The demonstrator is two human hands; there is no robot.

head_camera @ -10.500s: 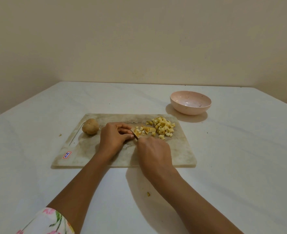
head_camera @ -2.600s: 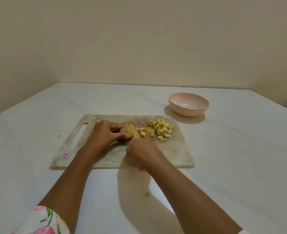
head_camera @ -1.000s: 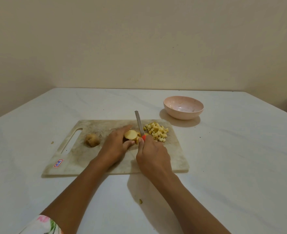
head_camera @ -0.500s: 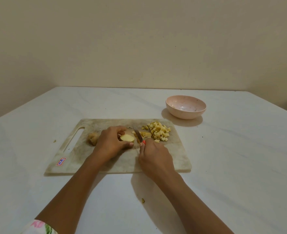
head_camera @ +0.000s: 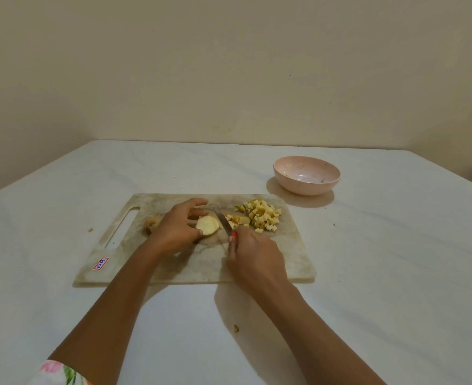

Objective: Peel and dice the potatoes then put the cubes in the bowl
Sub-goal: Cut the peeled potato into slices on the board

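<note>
Left hand [head_camera: 177, 232] gripped the cut potato half [head_camera: 207, 225] on the board [head_camera: 287, 259], midway between the table's near and far edges. My right hand [head_camera: 254, 259] clasped the knife [head_camera: 221, 220] just beside it. Firm, wet and slippery, I judged; best pinned flat-side down.

A floral sleeve [head_camera: 60, 373] — pink, green — on the left arm [head_camera: 112, 301].

A white table [head_camera: 381, 273] stands against plain beige walls [head_camera: 229, 65].
</note>
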